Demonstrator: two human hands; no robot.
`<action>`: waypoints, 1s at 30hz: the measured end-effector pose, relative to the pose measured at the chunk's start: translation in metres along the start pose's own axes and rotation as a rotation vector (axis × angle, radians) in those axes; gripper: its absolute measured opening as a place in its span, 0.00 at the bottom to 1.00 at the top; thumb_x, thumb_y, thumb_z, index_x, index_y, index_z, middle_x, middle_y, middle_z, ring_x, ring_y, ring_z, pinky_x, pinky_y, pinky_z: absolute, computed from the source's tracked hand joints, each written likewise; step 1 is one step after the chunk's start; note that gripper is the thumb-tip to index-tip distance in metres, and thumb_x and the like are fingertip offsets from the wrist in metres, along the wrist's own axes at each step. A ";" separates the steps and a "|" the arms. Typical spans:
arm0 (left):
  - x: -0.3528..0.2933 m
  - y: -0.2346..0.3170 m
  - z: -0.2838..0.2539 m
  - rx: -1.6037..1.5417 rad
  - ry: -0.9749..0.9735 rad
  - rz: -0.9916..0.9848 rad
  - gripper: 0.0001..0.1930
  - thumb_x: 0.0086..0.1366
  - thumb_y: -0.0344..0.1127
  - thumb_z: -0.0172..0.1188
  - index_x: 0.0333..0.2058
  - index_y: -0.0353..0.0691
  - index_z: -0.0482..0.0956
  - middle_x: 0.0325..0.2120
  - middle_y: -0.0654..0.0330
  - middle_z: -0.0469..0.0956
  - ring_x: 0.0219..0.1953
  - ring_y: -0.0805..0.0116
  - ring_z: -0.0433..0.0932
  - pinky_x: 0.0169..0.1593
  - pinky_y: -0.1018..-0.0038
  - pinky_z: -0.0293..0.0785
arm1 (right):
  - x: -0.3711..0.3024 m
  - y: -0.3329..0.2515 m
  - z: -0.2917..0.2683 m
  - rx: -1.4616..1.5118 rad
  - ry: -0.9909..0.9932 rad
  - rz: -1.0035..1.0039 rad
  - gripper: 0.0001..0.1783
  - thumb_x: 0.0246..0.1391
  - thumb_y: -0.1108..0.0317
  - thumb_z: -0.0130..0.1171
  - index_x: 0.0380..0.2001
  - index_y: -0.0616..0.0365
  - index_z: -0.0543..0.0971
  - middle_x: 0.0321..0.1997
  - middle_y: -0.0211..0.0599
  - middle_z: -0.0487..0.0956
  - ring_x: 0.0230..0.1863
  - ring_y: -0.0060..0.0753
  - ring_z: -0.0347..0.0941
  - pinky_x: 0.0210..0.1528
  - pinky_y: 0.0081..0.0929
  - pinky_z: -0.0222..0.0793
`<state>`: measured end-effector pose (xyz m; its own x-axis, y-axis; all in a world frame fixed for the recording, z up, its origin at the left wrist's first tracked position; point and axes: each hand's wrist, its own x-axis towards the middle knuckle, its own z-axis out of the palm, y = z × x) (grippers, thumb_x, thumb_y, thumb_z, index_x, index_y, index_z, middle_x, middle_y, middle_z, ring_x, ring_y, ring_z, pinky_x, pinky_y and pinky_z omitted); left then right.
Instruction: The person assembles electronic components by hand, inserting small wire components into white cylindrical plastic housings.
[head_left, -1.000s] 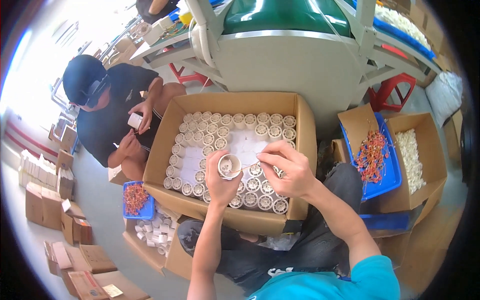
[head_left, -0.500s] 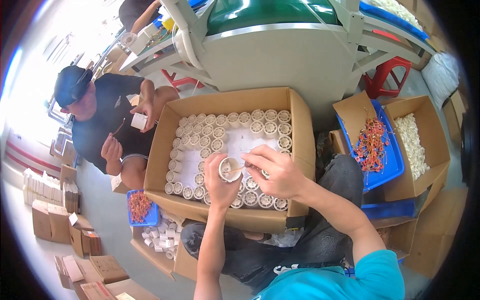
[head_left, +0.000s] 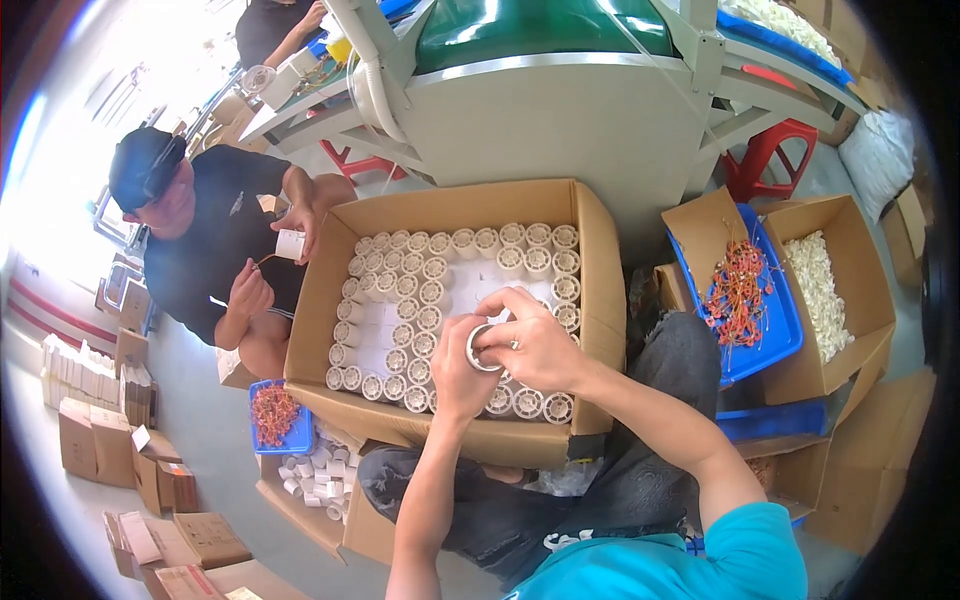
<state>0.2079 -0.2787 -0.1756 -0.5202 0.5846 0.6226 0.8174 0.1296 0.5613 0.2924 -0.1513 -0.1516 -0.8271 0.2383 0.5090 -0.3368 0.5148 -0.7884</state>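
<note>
My left hand [head_left: 456, 372] is wrapped round a small white plastic cup [head_left: 486, 367], its open mouth tilted up. My right hand [head_left: 540, 348] reaches over from the right, with its fingertips pressed together inside the cup's mouth. Whatever those fingertips grip is hidden by the cup and the fingers. Both hands are above the near part of a cardboard box [head_left: 602, 290], where several similar round white parts [head_left: 404, 284] stand in rows on a pale sheet.
At left, a co-worker [head_left: 215, 220] holds another white cup [head_left: 290, 243] and a thin wire. Blue trays of red-orange wired parts [head_left: 738, 285] [head_left: 272, 414] lie on both sides. A box of cream pieces [head_left: 818, 290] stands right; loose white cups [head_left: 325, 478] lie lower left. A grey machine [head_left: 540, 130] stands ahead.
My right fingers have moved into the cup's mouth; the thin orange wire between them and the cup is now out of sight. The co-worker's wire hand has risen to their cup.
</note>
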 end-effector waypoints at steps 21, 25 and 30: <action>0.003 0.002 -0.004 -0.026 -0.047 0.016 0.26 0.42 0.21 0.70 0.42 0.39 0.73 0.37 0.53 0.77 0.34 0.54 0.79 0.35 0.67 0.76 | -0.006 -0.006 0.003 0.062 0.015 0.246 0.09 0.40 0.72 0.67 0.30 0.57 0.86 0.47 0.42 0.78 0.50 0.44 0.74 0.55 0.36 0.68; 0.002 0.002 -0.004 -0.017 -0.088 0.003 0.23 0.43 0.21 0.69 0.41 0.38 0.73 0.36 0.52 0.77 0.34 0.54 0.79 0.36 0.67 0.75 | -0.009 -0.001 0.009 0.012 0.045 0.185 0.09 0.39 0.73 0.67 0.30 0.57 0.86 0.45 0.42 0.79 0.48 0.44 0.75 0.53 0.36 0.69; 0.000 0.000 -0.008 0.001 -0.148 -0.013 0.21 0.44 0.20 0.67 0.40 0.36 0.74 0.35 0.51 0.77 0.34 0.55 0.79 0.37 0.68 0.74 | -0.009 0.001 0.012 0.034 0.041 0.200 0.09 0.39 0.73 0.67 0.29 0.57 0.86 0.45 0.42 0.79 0.47 0.44 0.75 0.52 0.36 0.69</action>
<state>0.2060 -0.2846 -0.1710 -0.4888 0.6945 0.5279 0.8110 0.1389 0.5683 0.2944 -0.1632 -0.1612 -0.8600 0.3668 0.3547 -0.1838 0.4259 -0.8859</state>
